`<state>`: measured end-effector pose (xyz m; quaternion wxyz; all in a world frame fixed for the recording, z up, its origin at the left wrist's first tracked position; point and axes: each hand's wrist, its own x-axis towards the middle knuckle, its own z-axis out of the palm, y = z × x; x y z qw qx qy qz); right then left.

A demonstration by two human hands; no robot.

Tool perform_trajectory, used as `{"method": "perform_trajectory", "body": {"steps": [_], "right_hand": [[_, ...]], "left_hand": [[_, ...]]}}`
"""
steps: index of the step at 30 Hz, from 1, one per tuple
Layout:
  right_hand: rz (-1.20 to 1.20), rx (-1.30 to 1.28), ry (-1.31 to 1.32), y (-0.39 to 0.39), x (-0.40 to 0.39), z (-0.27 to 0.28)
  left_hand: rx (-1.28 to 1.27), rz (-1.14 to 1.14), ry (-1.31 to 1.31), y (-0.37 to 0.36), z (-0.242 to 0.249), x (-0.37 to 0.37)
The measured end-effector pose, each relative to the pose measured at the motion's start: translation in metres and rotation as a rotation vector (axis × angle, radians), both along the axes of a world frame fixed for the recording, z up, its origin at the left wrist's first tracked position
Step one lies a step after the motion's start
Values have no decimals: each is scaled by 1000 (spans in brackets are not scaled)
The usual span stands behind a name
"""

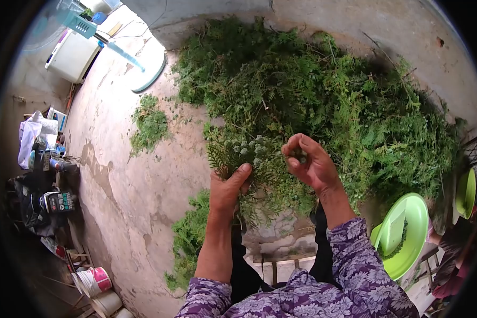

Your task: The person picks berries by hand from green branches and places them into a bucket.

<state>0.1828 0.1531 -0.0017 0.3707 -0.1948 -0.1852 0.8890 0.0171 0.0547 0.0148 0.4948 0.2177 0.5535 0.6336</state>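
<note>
In the head view my left hand point(229, 191) is closed round a leafy evergreen sprig point(225, 153). A cluster of pale green, knobbly seed cones point(249, 148) sits on this sprig, just above my thumb. To the right, my right hand point(314, 165) is raised with its fingers curled inward. Small green cones point(301, 156) show inside those fingers; how many cannot be made out. Behind both hands lies a large heap of cut evergreen branches point(323, 79).
At lower right a lime green basin point(416, 228) holds small green pieces. Another person's sleeve point(453, 275) shows at the right edge, near a second green basin point(465, 193). Smaller branch piles point(191, 233) lie left. A fan base point(149, 74) and buckets point(93, 281) stand farther off.
</note>
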Motion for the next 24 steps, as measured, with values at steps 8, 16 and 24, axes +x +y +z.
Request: {"method": "perform_trajectory", "body": {"steps": [8,16,24], "right_hand": [[222,126,-237,-2,-5,-14],[143,272,-413,-3,-5,-6],[-146,677,-858,-5,-10,-24]], "left_hand": [[-38,-17,16,-1,-3,0],[-45,-46,53,-1,-4,1],[-72,-109,164,1,-11,9]]}}
